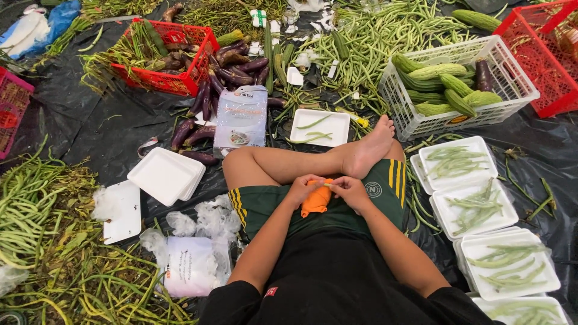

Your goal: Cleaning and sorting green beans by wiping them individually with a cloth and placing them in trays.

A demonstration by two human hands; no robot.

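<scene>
Pinching an orange bag [316,201], both hands [328,188] work above vegetable-strewn black sheeting [78,120].

Both hands at frame centre, over the lap: left hand [303,188] and right hand [349,189] pinch an orange cloth [316,200]. White foam trays [481,210] of green beans lower right; red basket [174,57] upper left.

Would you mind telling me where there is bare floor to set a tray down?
Bare black sheet lies between the red basket and the tray stack. Another patch sits right of the filled trays. Bean piles crowd the left.
</scene>
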